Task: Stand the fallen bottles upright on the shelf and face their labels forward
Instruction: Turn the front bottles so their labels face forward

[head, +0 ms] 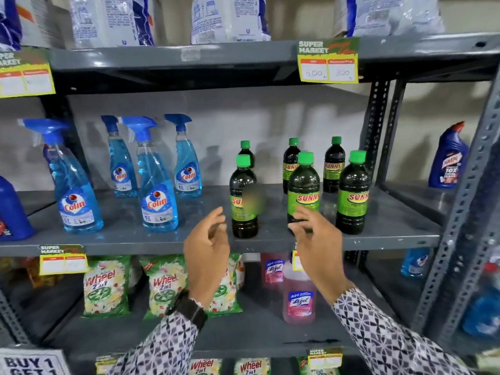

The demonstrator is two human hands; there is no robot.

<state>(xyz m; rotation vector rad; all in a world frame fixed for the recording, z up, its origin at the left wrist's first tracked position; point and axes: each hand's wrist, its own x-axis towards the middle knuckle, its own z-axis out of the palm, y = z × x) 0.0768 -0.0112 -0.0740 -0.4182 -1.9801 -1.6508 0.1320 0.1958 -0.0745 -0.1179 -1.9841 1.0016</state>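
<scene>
Several dark bottles with green caps and green "Sunny" labels stand upright on the grey middle shelf (378, 234). The front row has a left bottle (243, 196) with its label turned partly aside, a middle bottle (303, 185) and a right bottle (353, 193). Three more stand behind. My left hand (207, 247) hovers open just left of the front left bottle, holding nothing. My right hand (316, 239) is in front of the middle bottle's base, fingers curled near it, not clearly gripping.
Several blue Colin spray bottles (158, 190) stand upright at the left of the same shelf. White bags fill the shelf above. Wheel packets (105, 285) and pink Lizol bottles (299, 296) sit below. A perforated upright post (377, 131) bounds the right side.
</scene>
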